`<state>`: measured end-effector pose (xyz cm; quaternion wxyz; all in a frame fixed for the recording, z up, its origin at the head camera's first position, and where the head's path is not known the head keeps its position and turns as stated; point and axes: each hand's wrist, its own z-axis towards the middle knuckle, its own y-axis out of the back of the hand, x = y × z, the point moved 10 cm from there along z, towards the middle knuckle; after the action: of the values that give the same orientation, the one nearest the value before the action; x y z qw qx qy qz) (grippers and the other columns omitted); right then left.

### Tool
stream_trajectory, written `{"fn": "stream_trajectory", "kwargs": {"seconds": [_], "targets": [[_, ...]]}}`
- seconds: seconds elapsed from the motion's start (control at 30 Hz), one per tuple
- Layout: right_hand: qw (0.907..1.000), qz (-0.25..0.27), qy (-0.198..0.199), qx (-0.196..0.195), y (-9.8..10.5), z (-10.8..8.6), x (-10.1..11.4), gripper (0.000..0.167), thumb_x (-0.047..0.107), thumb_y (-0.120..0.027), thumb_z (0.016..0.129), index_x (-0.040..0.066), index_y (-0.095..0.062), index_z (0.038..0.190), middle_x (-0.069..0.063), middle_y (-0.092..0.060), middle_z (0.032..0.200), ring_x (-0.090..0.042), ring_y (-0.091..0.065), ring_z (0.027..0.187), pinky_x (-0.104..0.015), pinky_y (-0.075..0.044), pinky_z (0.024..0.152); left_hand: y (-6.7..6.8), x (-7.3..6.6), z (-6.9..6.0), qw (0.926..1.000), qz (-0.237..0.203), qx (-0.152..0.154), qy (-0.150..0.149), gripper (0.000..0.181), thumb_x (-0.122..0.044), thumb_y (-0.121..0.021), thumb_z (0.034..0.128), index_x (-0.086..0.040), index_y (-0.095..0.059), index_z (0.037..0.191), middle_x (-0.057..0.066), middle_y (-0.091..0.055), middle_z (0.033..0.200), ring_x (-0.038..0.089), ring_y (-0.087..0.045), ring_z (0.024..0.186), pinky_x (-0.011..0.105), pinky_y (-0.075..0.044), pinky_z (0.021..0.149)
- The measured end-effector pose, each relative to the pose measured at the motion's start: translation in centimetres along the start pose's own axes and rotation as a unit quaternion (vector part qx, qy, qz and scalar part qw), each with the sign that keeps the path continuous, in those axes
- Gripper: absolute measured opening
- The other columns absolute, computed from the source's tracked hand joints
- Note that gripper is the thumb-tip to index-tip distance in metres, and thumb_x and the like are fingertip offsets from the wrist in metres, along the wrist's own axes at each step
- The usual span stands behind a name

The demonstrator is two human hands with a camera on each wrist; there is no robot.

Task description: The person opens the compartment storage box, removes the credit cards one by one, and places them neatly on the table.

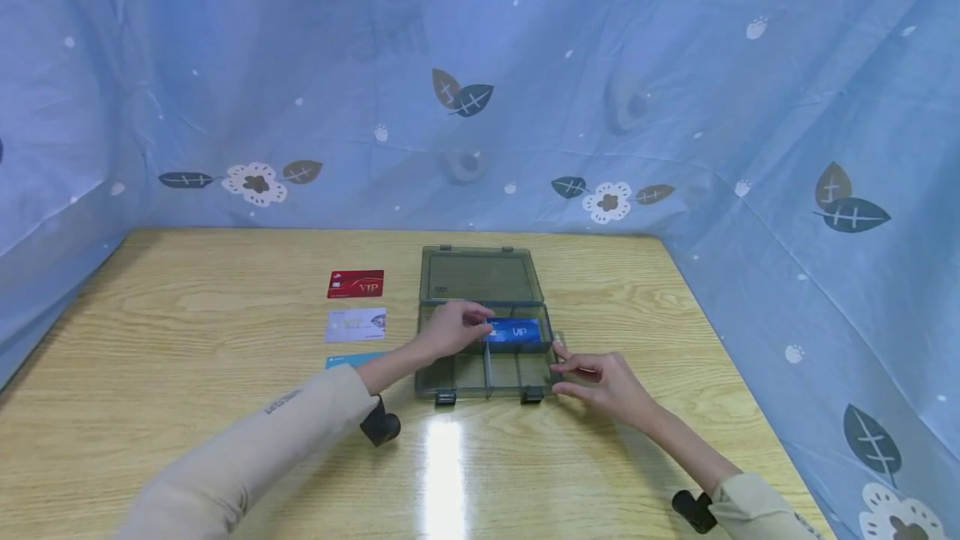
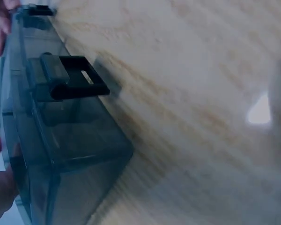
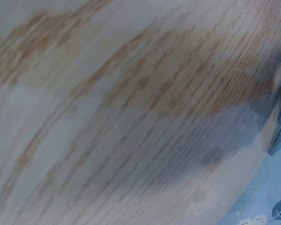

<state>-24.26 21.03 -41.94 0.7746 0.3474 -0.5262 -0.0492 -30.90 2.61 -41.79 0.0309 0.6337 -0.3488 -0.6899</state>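
A grey see-through compartment box (image 1: 487, 390) lies on the table with its lid (image 1: 483, 277) folded back. Over its back right compartment is a blue VIP card (image 1: 517, 330). My left hand (image 1: 453, 327) pinches this card by its left end, reaching over the box. At the box's right wall, my right hand (image 1: 603, 382) touches the edge with spread, slightly bent fingers. The left wrist view shows the front wall and a black latch (image 2: 79, 77) close up, with left-hand fingers (image 2: 2, 192) at the margin. Neither hand is recognisable in the right wrist view.
Left of the box lie a red VIP card (image 1: 356, 283), a silver VIP card (image 1: 356, 325) and a light blue card (image 1: 352, 359), partly covered by the left arm. A blue patterned cloth (image 1: 525, 107) hangs behind the wooden table (image 1: 225, 340) and along its sides.
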Motion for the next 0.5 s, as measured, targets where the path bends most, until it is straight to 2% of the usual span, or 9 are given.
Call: {"fn": "stream_trajectory", "kwargs": {"seconds": [0.07, 0.13, 0.2, 0.23, 0.33, 0.37, 0.43, 0.5], "targets": [[1.0000, 0.002, -0.001, 0.001, 0.0, 0.0, 0.0, 0.020, 0.012, -0.077, 0.080, 0.000, -0.073, 0.096, -0.022, -0.058, 0.123, -0.032, -0.054, 0.117, -0.027, -0.053, 0.081, -0.4, -0.5, 0.3, 0.9988, 0.049, 0.000, -0.005, 0.031, -0.013, -0.064, 0.0927, 0.000, -0.065, 0.120, 0.018, -0.067, 0.103, 0.021, -0.064, 0.085, 0.033, -0.052, 0.073], [1.0000, 0.002, 0.002, 0.000, 0.0, 0.1, 0.0, 0.019, 0.012, -0.077, 0.080, 0.001, -0.073, 0.095, -0.021, -0.060, 0.121, -0.032, -0.054, 0.117, -0.026, -0.053, 0.081, -1.0, -0.8, 0.7, 0.9956, 0.094, 0.007, -0.004, 0.034, -0.014, -0.063, 0.0936, 0.002, -0.061, 0.124, 0.019, -0.068, 0.089, 0.016, -0.056, 0.062, 0.032, -0.050, 0.066], [1.0000, 0.000, 0.006, -0.001, 0.0, 0.1, 0.1, 0.018, 0.012, -0.077, 0.080, 0.001, -0.073, 0.094, -0.021, -0.062, 0.119, -0.031, -0.054, 0.116, -0.026, -0.053, 0.081, -1.6, -1.0, 1.1, 0.9917, 0.127, 0.019, 0.010, 0.039, -0.014, -0.062, 0.0944, 0.007, -0.057, 0.127, 0.022, -0.067, 0.094, 0.020, -0.059, 0.070, 0.035, -0.050, 0.074], [1.0000, -0.001, 0.008, -0.001, 0.0, 0.1, 0.1, 0.018, 0.012, -0.077, 0.080, 0.001, -0.073, 0.094, -0.021, -0.062, 0.119, -0.031, -0.055, 0.116, -0.027, -0.053, 0.080, -1.9, -1.0, 1.3, 0.9898, 0.138, 0.028, 0.021, 0.036, -0.014, -0.061, 0.0949, 0.009, -0.058, 0.122, 0.023, -0.065, 0.091, 0.024, -0.059, 0.074, 0.037, -0.049, 0.076], [0.9999, -0.002, 0.010, -0.001, 0.1, 0.1, 0.2, 0.018, 0.012, -0.077, 0.080, 0.001, -0.073, 0.094, -0.022, -0.062, 0.119, -0.030, -0.055, 0.116, -0.027, -0.053, 0.080, -2.6, -1.1, 2.0, 0.9819, 0.173, 0.052, 0.057, 0.028, -0.014, -0.060, 0.0957, 0.010, -0.059, 0.110, 0.022, -0.062, 0.095, 0.028, -0.058, 0.083, 0.036, -0.049, 0.069], [1.0000, -0.003, 0.009, -0.001, 0.0, 0.1, 0.1, 0.019, 0.012, -0.077, 0.080, 0.001, -0.073, 0.095, -0.022, -0.062, 0.119, -0.030, -0.055, 0.115, -0.027, -0.053, 0.080, -2.9, -1.1, 2.2, 0.9762, 0.196, 0.061, 0.069, 0.026, -0.015, -0.060, 0.0959, 0.009, -0.060, 0.106, 0.020, -0.062, 0.100, 0.028, -0.058, 0.086, 0.034, -0.048, 0.070], [0.9999, -0.003, 0.010, -0.002, 0.0, 0.1, 0.1, 0.018, 0.012, -0.077, 0.080, 0.001, -0.073, 0.095, -0.022, -0.062, 0.119, -0.030, -0.056, 0.115, -0.027, -0.053, 0.080, -3.4, -1.2, 2.6, 0.9635, 0.240, 0.079, 0.088, 0.022, -0.016, -0.059, 0.0964, 0.006, -0.061, 0.101, 0.020, -0.062, 0.100, 0.022, -0.052, 0.069, 0.030, -0.044, 0.060], [0.9999, -0.003, 0.014, -0.004, 0.0, 0.2, 0.1, 0.018, 0.011, -0.077, 0.080, 0.001, -0.073, 0.094, -0.022, -0.062, 0.118, -0.031, -0.056, 0.114, -0.028, -0.053, 0.080, -4.0, -1.4, 2.9, 0.9422, 0.304, 0.106, 0.095, 0.020, -0.016, -0.058, 0.0970, 0.003, -0.063, 0.100, 0.018, -0.064, 0.104, 0.016, -0.043, 0.055, 0.030, -0.046, 0.066]]}}
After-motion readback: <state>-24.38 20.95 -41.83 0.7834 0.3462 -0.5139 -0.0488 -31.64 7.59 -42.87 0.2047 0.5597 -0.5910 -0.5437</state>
